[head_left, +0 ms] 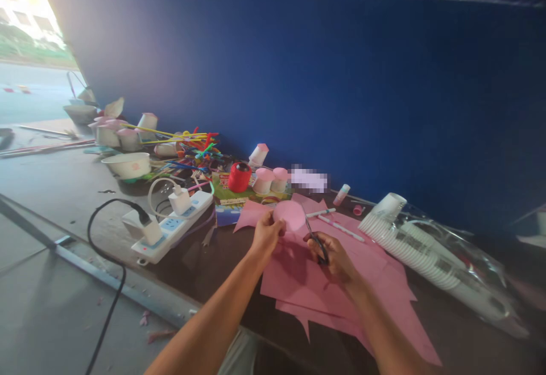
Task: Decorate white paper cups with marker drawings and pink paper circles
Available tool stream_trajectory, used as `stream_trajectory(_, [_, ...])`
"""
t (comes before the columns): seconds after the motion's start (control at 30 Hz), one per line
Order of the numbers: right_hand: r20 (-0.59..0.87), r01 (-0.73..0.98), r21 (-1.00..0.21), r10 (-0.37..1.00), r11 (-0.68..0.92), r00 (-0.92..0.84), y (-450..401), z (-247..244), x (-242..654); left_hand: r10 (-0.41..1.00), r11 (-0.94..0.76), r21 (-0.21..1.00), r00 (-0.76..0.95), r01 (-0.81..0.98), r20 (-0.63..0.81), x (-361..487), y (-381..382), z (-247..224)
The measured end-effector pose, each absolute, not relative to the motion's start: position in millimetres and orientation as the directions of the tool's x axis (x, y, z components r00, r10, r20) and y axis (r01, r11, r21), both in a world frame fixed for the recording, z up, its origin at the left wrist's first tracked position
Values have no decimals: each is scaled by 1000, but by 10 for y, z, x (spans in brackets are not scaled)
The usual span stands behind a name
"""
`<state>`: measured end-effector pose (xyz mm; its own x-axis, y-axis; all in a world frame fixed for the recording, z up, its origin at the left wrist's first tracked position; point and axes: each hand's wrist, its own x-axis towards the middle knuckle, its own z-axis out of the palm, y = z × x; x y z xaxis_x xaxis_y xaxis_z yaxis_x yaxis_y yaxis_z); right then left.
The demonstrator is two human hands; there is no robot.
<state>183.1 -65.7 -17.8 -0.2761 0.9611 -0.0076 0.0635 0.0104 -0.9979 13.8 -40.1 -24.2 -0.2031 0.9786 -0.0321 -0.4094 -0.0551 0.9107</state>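
My left hand [268, 235] pinches the left edge of a round piece of pink paper [290, 214], held up over the table. A pair of dark-handled scissors [321, 250] is in my right hand [335, 258], its fingers wrapped round the handles. The blades point up and touch or nearly touch the right edge of the round piece. Beneath both hands lie overlapping pink sheets [341, 301] with cut edges. Two pale pens or sticks [341, 228] rest on the sheets, just beyond the scissors.
A power strip [174, 224] with plugs and cables lies left. Behind it are a white bowl [127, 165], colourful pipe cleaners [200, 147] and paper cups. A red spool [239, 177] stands mid-back, a glue stick [342, 194] right of it. Bagged cups [430, 255] lie right, before a blue panel [298, 68].
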Motion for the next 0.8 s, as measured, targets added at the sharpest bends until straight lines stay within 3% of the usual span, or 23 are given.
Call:
stream_trajectory(0.3, [27,122,-991,978,53,-206,-636,-156,1848,976,-54,910,-212,-410,-38,140,-418,-205])
stream_trajectory(0.5, [59,181,-979,981,93,-186,-640,-85,1874,984,-25,850,-164,-526,-73,125,-416,-221])
stream_trajectory(0.67, [151,353,-924,988,151,-27,-552,-204,1907,985,-1,825,-145,-565,-97,112,-428,-199])
stream_trajectory(0.8, [324,618,-761,941,195,103,-504,-295,1955,979,-16,827,-178,-562,-102,110,-425,-184])
